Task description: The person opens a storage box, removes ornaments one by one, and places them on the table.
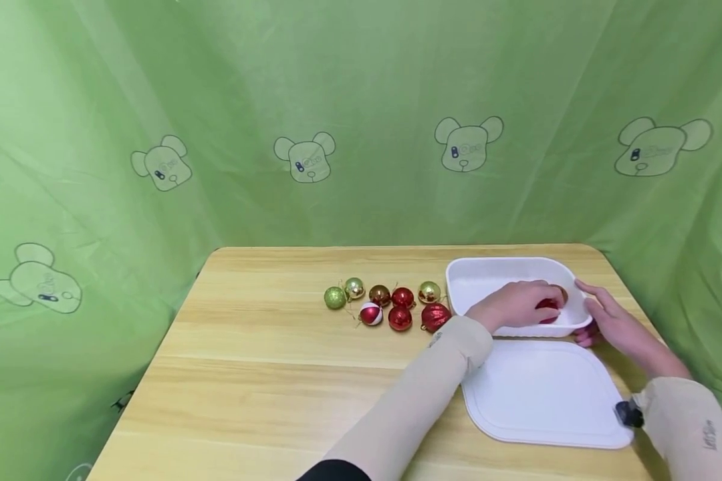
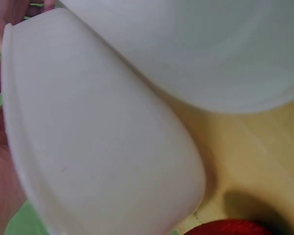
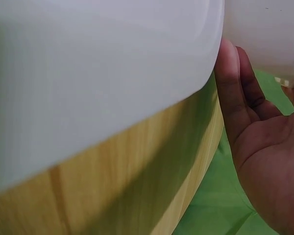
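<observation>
My left hand (image 1: 520, 304) is inside a white plastic container (image 1: 478, 274), its fingers curled round a red Christmas ball (image 1: 547, 312). Beside those fingers, part of a brownish-gold ball (image 1: 562, 294) shows. My right hand (image 1: 616, 324) holds the container's right end, thumb at the rim and other fingers lower against the outer wall. In the right wrist view the fingers of the right hand (image 3: 264, 142) touch the container's side (image 3: 264, 39). The left wrist view shows mostly the container's outer wall (image 2: 103, 127), with the left palm hidden.
A white lid (image 1: 541, 394) lies in front of the container. Left of it several Christmas balls sit together, among them a ridged red ball (image 1: 436, 317), a red-and-white ball (image 1: 370, 313) and a glittery green ball (image 1: 335, 298). The wooden table (image 1: 247, 374) meets a green curtain (image 1: 373, 207) behind.
</observation>
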### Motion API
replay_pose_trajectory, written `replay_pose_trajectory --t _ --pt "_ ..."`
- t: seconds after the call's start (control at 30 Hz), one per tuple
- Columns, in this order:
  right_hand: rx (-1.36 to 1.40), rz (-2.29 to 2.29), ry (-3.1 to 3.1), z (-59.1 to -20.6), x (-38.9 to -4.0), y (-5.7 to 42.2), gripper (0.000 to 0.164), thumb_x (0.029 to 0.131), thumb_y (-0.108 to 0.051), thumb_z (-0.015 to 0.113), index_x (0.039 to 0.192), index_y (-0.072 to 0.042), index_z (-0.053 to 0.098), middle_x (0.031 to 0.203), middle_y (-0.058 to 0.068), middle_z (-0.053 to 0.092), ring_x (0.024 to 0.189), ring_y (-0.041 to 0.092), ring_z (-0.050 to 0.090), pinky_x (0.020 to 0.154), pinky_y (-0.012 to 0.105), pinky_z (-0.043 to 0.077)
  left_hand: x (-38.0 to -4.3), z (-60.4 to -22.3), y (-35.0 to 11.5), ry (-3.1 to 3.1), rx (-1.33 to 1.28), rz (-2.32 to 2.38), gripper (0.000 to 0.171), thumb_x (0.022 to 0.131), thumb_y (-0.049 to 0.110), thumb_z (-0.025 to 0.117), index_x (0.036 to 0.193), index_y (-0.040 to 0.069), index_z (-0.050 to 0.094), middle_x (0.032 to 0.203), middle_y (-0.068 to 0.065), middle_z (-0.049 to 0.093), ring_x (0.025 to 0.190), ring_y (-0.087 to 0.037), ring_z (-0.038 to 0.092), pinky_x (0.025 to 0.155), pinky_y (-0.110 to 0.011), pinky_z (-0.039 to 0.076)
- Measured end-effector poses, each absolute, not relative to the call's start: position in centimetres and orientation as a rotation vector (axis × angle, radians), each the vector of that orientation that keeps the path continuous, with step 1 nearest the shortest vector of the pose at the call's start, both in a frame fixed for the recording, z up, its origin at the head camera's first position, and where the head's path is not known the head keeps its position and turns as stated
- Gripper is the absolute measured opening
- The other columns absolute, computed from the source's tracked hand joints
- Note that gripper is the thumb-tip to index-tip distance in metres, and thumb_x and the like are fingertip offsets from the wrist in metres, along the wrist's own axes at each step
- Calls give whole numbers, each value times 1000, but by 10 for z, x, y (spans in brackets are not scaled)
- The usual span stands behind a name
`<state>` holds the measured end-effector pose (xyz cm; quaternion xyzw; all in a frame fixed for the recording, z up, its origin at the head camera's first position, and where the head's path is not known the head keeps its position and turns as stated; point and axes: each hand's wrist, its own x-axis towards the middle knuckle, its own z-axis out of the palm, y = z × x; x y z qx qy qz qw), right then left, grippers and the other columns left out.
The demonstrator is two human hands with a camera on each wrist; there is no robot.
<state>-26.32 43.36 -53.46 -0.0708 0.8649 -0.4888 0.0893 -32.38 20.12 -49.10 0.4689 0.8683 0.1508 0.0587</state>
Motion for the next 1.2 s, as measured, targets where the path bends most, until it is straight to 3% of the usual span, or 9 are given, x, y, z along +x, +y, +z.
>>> replay_pose_trajectory --t 0.2,0.63,1.2 --pt "-237 -1462 2564 -534 -264 434 56 115 -26 21 168 -30 2 82 20 67 67 22 69 63 34 62 -319 -476 193 2595 1459 475 20 109 35 52 122 28 65 112 14 59 96 3 52 90 -6 41" --pt "-219 -1437 2567 -532 -262 434 56 115 -29 19 168 -27 -1 83 19 65 68 23 68 63 34 62 -302 -451 155 2560 1523 522 27 108 38 53 131 29 65 120 14 62 101 4 54 95 -6 40" --pt "-201 -1390 2590 -532 -262 431 56 115 -29 17 167 -25 -3 86 19 62 69 25 66 64 35 62 -289 -437 81 2551 1590 675 31 109 33 54 135 20 64 131 8 64 121 2 56 105 -5 37"
